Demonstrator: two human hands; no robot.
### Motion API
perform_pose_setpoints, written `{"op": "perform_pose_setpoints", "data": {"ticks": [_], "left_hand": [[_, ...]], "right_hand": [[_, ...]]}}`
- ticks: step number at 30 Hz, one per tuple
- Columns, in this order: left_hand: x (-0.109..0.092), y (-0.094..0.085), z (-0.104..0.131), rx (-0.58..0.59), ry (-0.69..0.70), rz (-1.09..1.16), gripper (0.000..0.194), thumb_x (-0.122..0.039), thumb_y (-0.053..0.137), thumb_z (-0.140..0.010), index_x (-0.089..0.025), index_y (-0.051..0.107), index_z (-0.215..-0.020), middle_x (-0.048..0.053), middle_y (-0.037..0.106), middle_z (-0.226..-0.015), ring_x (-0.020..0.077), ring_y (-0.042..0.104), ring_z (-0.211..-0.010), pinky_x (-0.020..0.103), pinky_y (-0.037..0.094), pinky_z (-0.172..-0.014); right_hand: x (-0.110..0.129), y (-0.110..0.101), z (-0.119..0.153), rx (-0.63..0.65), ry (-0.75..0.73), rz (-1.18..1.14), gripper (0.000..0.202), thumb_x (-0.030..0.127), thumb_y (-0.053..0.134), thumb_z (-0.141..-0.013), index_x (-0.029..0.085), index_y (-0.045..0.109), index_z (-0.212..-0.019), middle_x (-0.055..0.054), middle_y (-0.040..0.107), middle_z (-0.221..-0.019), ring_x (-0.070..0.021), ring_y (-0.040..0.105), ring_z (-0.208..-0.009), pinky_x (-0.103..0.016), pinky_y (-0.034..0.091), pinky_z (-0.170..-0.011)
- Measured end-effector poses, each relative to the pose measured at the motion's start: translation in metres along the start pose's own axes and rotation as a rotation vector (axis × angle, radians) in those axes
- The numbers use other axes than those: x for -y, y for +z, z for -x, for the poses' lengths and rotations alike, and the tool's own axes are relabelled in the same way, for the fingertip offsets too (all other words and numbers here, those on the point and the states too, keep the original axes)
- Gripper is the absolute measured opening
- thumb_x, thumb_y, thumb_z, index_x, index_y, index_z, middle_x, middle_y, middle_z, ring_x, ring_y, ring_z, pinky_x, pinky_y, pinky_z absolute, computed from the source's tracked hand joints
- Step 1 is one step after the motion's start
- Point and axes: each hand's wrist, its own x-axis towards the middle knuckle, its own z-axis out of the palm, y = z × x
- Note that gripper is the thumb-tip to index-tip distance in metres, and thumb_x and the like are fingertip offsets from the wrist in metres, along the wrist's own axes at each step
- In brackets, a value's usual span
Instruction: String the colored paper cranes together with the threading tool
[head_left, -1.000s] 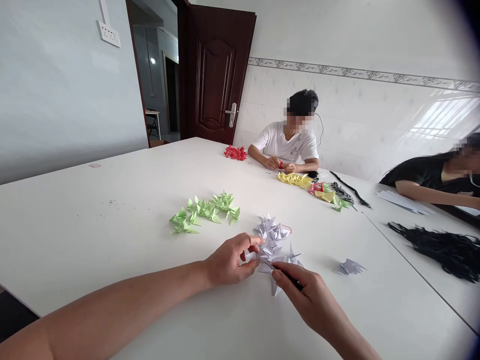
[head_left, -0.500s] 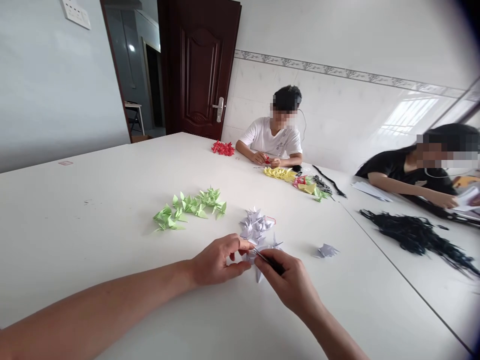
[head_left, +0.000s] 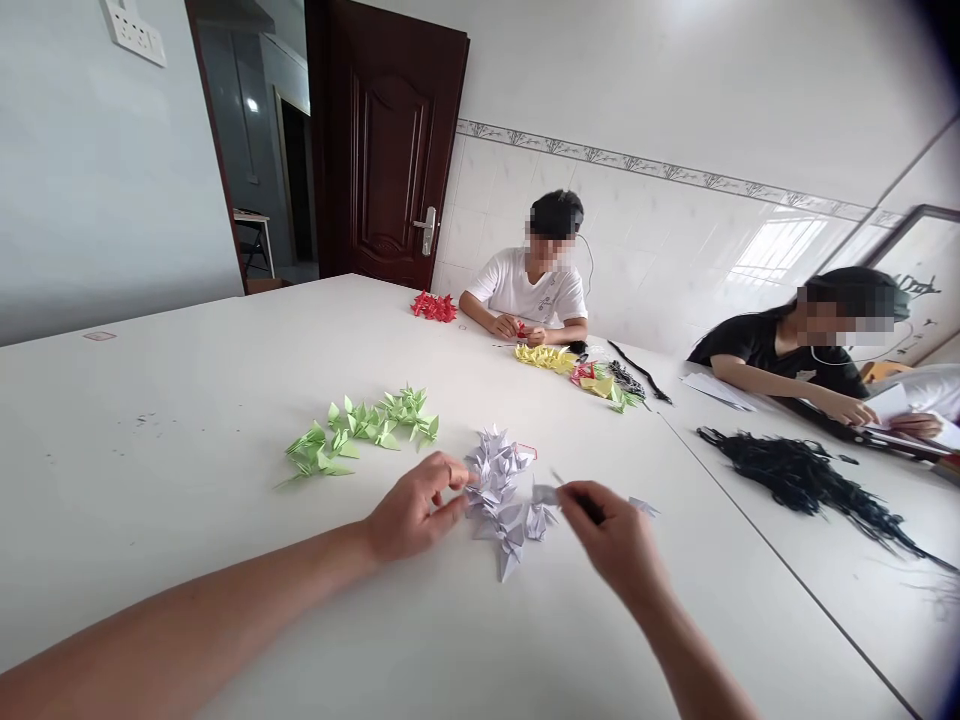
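My left hand [head_left: 420, 507] rests at the left edge of a pile of white folded-paper cranes [head_left: 496, 478], thumb and index finger apart, fingertips against the pile. My right hand [head_left: 611, 530] is closed on a slender dark tool [head_left: 590, 507] with a thin metal tip; its exact kind is mostly hidden by the fingers. A pale folded piece [head_left: 545, 494] shows at the right fingertips; whether they hold it I cannot tell. Another white crane [head_left: 643, 507] lies partly hidden behind my right hand. Green folded-paper cranes [head_left: 366, 424] form a row to the upper left.
Across the white table [head_left: 225, 400] one person [head_left: 529, 285] handles something red near red [head_left: 433, 306] and yellow paper pieces [head_left: 545, 358]. At right another person [head_left: 784, 345] handles papers. Black strands [head_left: 802, 470] lie in a heap beyond the table seam.
My right hand has moved right, away from my left hand and the pile's middle. My left hand's fingers have spread slightly. The camera view has shifted a little.
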Motion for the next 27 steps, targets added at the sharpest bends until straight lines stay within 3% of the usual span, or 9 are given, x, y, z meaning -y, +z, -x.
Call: {"op": "perform_pose_setpoints", "data": {"ticks": [3, 6, 11, 16, 20, 27], "left_hand": [[0.009, 0.000, -0.010, -0.050, -0.189, -0.008, 0.029, -0.026, 0.050, -0.079, -0.017, 0.059, -0.105, 0.009, 0.060, -0.103, 0.0183, 0.058, -0.090, 0.026, 0.051, -0.066], [0.012, 0.002, -0.018, 0.002, -0.281, 0.020, 0.034, -0.029, 0.052, -0.077, -0.018, 0.060, -0.108, 0.008, 0.062, -0.108, 0.0199, 0.059, -0.097, 0.029, 0.051, -0.080], [0.012, 0.003, -0.022, 0.099, -0.203, -0.007, 0.040, -0.023, 0.045, -0.078, -0.022, 0.058, -0.116, 0.004, 0.058, -0.121, 0.0197, 0.053, -0.111, 0.030, 0.044, -0.094], [0.012, 0.004, -0.020, 0.124, -0.148, -0.069, 0.035, -0.024, 0.050, -0.077, -0.023, 0.063, -0.109, 0.004, 0.062, -0.114, 0.0201, 0.053, -0.110, 0.029, 0.043, -0.095], [0.013, 0.005, -0.021, 0.113, -0.131, -0.121, 0.031, -0.032, 0.054, -0.078, -0.022, 0.066, -0.104, 0.005, 0.066, -0.106, 0.0210, 0.054, -0.106, 0.031, 0.045, -0.092], [0.015, 0.004, -0.021, 0.115, -0.121, -0.123, 0.027, -0.031, 0.056, -0.077, -0.021, 0.068, -0.099, 0.005, 0.068, -0.100, 0.0208, 0.058, -0.099, 0.029, 0.047, -0.086]], "right_hand": [[-0.026, -0.019, -0.014, -0.136, 0.117, 0.107, 0.031, 0.046, 0.049, -0.072, 0.019, 0.063, -0.072, -0.002, 0.058, -0.055, -0.0159, 0.048, -0.050, -0.025, 0.037, -0.050], [-0.046, -0.033, -0.020, -0.197, 0.215, 0.180, 0.029, 0.045, 0.049, -0.071, 0.020, 0.064, -0.070, -0.003, 0.060, -0.055, -0.0176, 0.051, -0.052, -0.026, 0.036, -0.048], [-0.064, -0.038, -0.024, -0.223, 0.313, 0.210, 0.030, 0.042, 0.049, -0.071, 0.019, 0.066, -0.075, -0.005, 0.066, -0.066, -0.0193, 0.056, -0.060, -0.026, 0.039, -0.051], [-0.071, -0.037, -0.024, -0.205, 0.347, 0.183, 0.034, 0.045, 0.050, -0.070, 0.016, 0.067, -0.077, -0.007, 0.067, -0.068, -0.0204, 0.058, -0.059, -0.027, 0.041, -0.049], [-0.071, -0.038, -0.024, -0.204, 0.340, 0.164, 0.035, 0.047, 0.051, -0.071, 0.016, 0.067, -0.075, -0.008, 0.067, -0.067, -0.0207, 0.058, -0.058, -0.028, 0.040, -0.048], [-0.056, -0.034, -0.021, -0.222, 0.294, 0.139, 0.038, 0.051, 0.052, -0.073, 0.016, 0.067, -0.079, -0.007, 0.066, -0.069, -0.0217, 0.058, -0.064, -0.029, 0.041, -0.052]]}}
